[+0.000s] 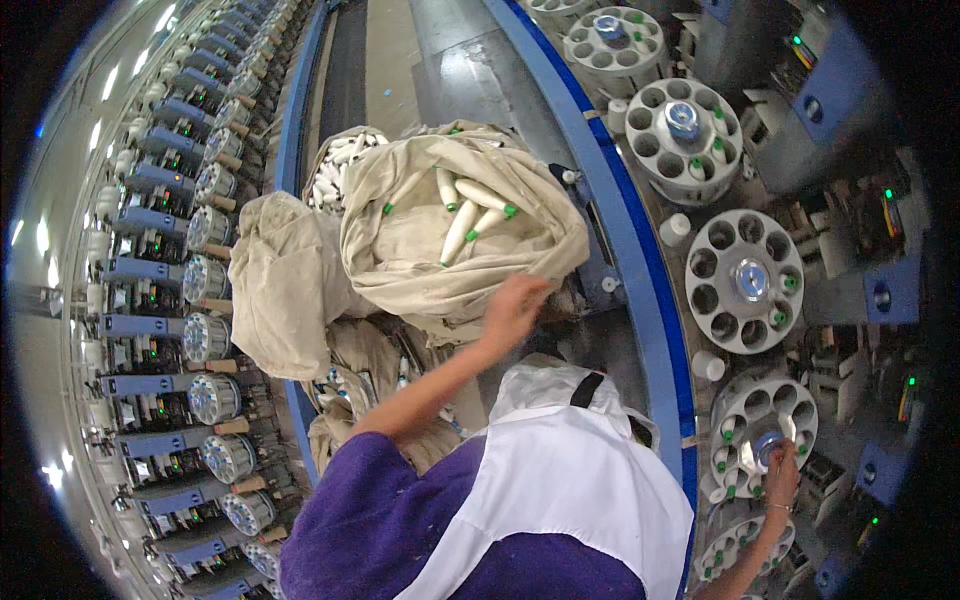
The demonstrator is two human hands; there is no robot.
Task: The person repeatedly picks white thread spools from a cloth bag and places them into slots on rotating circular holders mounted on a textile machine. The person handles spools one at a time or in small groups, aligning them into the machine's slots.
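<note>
My left hand [515, 308] is at the near rim of a large beige cloth sack [400, 270], its fingers curled against the folded cloth and slightly blurred. Inside the sack lie several white yarn bobbins [462, 228] with green tips. Out to the right, my right hand [782, 474] reaches over a round magazine [790, 400] with holes around a blue-topped hub [768, 447]. Its fingers are pinched together beside the hub, and what they hold is hidden. Some holes of this magazine contain green-tipped bobbins.
A second beige sack [280, 285] slumps on the left; behind it, another holds small white tubes [345, 165]. A blue rail [655, 330] runs along the right machine row, with more round magazines [745, 280]. A long row of winding units [150, 325] stands on the left.
</note>
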